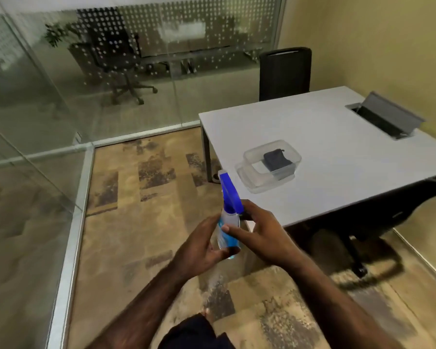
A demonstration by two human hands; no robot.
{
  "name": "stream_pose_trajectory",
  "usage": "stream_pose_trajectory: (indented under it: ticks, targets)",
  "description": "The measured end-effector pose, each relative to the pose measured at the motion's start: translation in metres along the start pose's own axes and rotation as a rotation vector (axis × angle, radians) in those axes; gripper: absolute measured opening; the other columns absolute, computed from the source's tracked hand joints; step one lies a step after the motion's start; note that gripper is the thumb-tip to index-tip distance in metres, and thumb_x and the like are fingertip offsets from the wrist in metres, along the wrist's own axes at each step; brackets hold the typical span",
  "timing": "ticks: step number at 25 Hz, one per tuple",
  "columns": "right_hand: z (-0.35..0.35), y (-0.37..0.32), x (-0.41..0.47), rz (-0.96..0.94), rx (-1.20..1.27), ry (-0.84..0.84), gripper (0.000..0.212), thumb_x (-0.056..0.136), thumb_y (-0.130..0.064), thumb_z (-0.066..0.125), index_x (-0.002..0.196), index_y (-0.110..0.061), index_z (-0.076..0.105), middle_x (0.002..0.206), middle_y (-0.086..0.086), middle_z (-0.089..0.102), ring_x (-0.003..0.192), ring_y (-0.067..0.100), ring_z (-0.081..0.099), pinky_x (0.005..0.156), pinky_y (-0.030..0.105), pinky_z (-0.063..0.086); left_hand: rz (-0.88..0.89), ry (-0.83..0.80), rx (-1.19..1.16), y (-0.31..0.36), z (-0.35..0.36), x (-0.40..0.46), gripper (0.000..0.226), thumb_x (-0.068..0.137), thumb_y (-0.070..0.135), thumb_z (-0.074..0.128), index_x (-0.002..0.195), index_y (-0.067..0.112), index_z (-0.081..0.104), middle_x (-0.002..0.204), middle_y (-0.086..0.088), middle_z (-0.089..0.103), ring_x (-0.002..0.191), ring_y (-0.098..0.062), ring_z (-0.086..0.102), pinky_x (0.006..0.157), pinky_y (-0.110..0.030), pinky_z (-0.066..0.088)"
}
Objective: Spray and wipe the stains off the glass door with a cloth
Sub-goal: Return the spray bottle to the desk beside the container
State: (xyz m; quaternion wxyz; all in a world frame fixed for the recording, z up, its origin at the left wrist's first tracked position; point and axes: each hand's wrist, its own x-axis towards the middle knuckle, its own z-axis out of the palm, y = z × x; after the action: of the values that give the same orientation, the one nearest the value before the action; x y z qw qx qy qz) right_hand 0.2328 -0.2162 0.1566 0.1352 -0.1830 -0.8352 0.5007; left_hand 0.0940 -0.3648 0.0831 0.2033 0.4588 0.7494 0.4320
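Both hands curled round the clear plastic spray bottle with a blue trigger head (228,222): the left hand (202,248) cupped its base, the right hand (259,235) wrapped its neck. The dark folded cloth (276,159) lay in a clear plastic tub (252,157) on the white worktop (337,152), well apart. The glass door (35,96) stood to the left. A loose handover could have dropped the bottle, and spraying without the cloth could have left runs.

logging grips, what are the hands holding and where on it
Both hands hold the clear spray bottle with blue trigger head: left hand cups its lower body, right hand grips near the neck.
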Motion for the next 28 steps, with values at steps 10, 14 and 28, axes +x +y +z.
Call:
stream_pose_trajectory:
  ticks: [10,14,28]
  targets:
    - [-0.068,0.086,0.113,0.069,-0.025,0.090,0.050,0.097,-0.043,0.079,0.143,-0.030,0.062,0.139,-0.015,0.071,0.125,0.005,0.067,0.109,0.026,0.054,-0.042,-0.121,-0.140,-0.036,0.046,0.169,0.093,0.082,0.060,0.084,0.159,0.032,0.041,0.158,0.011,0.052,0.145,-0.016,0.054,0.114,-0.051,0.053]
    - [-0.083,0.119,0.180,0.097,-0.031,0.063,0.052,0.099,-0.040,0.078,0.145,-0.021,0.063,0.139,-0.006,0.073,0.124,0.014,0.068,0.113,0.039,0.056,-0.217,-0.145,-0.266,-0.058,0.053,0.234,0.096,0.074,0.057,0.091,0.155,0.029,0.046,0.151,0.021,0.057,0.142,-0.014,0.057,0.114,-0.045,0.055]
    - [-0.088,0.188,0.310,0.188,-0.044,-0.014,0.049,0.103,-0.033,0.073,0.148,-0.015,0.061,0.142,0.005,0.071,0.120,0.019,0.065,0.109,0.036,0.054,-0.794,0.036,-0.948,-0.087,0.061,0.369,0.036,0.114,0.037,0.039,0.134,0.018,0.064,0.126,-0.006,0.072,0.109,-0.023,0.071,0.100,-0.051,0.056]
